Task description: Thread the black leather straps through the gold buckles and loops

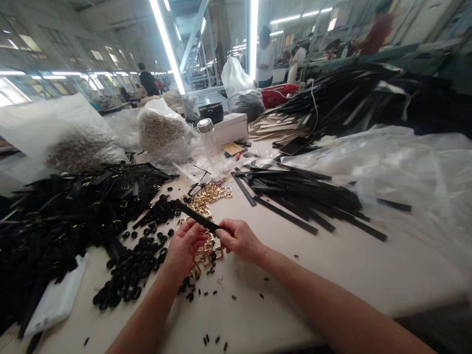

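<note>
A black strap (197,216) is stretched between my two hands, one end pointing away to the upper left. My left hand (189,243) is closed on it with the fingertips near its middle. At the near end, my right hand (238,238) pinches the strap between thumb and fingers; that end is hidden by the fingers. Below and behind the hands lies a spread of gold buckles (217,192). To the left is a heap of small black loops (132,268). Short black bits (206,339) are scattered on the table nearer me.
Black straps with buckles (84,211) pile up at left. Loose black strips (298,189) lie at right beside a clear plastic sheet (413,167). Eyeglasses (199,184), a glass bottle (208,137) and filled plastic bags (162,125) stand farther back. People are in the background.
</note>
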{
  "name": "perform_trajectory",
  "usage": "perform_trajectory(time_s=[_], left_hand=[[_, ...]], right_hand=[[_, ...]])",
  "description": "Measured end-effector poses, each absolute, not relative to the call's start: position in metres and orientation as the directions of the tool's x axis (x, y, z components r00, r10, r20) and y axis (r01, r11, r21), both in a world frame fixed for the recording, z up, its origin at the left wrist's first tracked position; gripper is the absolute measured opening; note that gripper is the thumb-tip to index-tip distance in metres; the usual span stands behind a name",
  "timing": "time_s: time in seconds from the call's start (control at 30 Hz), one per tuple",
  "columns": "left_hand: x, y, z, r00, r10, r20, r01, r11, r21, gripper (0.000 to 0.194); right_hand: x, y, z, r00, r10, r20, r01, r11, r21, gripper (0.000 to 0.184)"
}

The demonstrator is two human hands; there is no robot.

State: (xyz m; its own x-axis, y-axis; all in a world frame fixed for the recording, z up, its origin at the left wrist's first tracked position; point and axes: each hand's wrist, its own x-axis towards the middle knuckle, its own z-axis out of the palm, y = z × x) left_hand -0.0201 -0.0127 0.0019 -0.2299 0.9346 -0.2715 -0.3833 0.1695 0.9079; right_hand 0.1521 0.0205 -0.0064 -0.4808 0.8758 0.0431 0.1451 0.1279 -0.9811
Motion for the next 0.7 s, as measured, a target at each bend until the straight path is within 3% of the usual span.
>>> perform_trajectory(time_s=[0.13,0.33,0.7], left_hand=[[-0.021,-0.0113,0.003,-0.179,0.924,-0.338,-0.481,0.217,0.849,0.04],[-0.018,-0.0162,0.0034,-0.156,0.937,-0.313,-0.449,0.215,0.868,0.034],[-0.0153,-0.0182,0.0017,-0.136,0.959,-0.25,-0.318,0.197,0.927,0.035]], right_hand=[[0.1522,0.0194,-0.006,-0.477,0.876,0.073,0.206,0.192,-0.959,0.015],[0.1516,0.019,-0.0083,-0.49,0.869,0.066,0.215,0.194,-0.957,0.016],[0.1521,0.0184,-0.0005,-0.492,0.869,-0.051,0.105,0.001,-0.994,0.015]])
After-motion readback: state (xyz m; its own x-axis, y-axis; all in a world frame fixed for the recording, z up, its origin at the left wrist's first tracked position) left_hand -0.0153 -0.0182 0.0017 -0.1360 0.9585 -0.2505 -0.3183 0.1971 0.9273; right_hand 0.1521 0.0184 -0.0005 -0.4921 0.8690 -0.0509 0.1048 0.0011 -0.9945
